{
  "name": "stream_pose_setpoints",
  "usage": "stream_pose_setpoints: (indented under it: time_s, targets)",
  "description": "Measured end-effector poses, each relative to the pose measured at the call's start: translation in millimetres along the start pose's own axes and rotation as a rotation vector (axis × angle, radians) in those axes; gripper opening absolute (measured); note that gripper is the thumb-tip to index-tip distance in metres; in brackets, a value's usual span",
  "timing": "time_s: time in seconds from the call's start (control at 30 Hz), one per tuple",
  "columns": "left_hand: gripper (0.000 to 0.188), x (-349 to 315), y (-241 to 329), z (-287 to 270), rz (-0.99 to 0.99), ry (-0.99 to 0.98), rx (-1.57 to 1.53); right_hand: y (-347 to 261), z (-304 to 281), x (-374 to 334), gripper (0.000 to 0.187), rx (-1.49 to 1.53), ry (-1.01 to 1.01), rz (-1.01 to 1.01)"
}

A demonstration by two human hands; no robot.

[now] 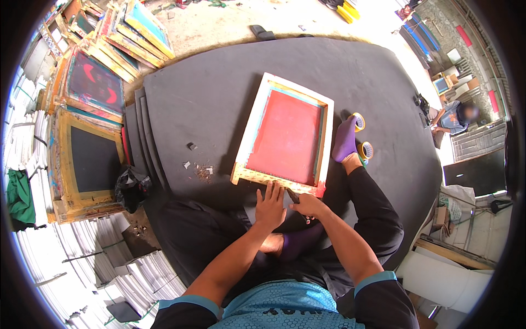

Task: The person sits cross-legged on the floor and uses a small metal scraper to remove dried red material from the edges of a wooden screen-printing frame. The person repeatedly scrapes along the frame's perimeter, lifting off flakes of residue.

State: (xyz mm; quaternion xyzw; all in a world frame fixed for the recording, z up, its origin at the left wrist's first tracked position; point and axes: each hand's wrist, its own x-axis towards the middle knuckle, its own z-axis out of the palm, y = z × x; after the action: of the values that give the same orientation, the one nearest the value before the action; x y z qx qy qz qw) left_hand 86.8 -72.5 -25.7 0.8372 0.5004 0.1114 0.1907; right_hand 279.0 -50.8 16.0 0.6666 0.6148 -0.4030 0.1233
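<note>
A silk-screen frame point(289, 131) with pale wooden sides and red mesh lies tilted on the dark mat in front of me. My left hand point(270, 208) rests against its near rail, fingers stretched out with the tips on the wood. Close beside it, my right hand point(310, 206) is closed around a slim dark hand tool point(293, 196). The tool's tip points at the near rail, right of my left fingertips. Its exact kind is hard to make out, since my fingers cover most of it.
Two tape rolls point(364, 149) stand by my purple-socked foot point(344, 140). Small scraps point(204, 172) lie left of the frame. A black plastic bag point(132, 188), several stacked screens point(90, 88) and white bundles point(82, 257) line the left. Another person point(453, 117) sits far right.
</note>
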Motion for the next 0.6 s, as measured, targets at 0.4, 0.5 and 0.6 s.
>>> stream_pose_setpoints:
  time_s: [0.4,0.5,0.6]
  targets:
    - [0.075,1,-2,3,-0.013,-0.010,-0.019,-22,-19,-8,0.063,-0.051,-0.091,0.060]
    - [0.075,1,-1,1,-0.008,-0.020,-0.016,-7,-4,-3,0.062,-0.133,0.048,0.013]
    - [0.075,1,-2,-4,-0.012,-0.050,0.009,-13,-10,-3,0.061,-0.137,-0.036,0.072]
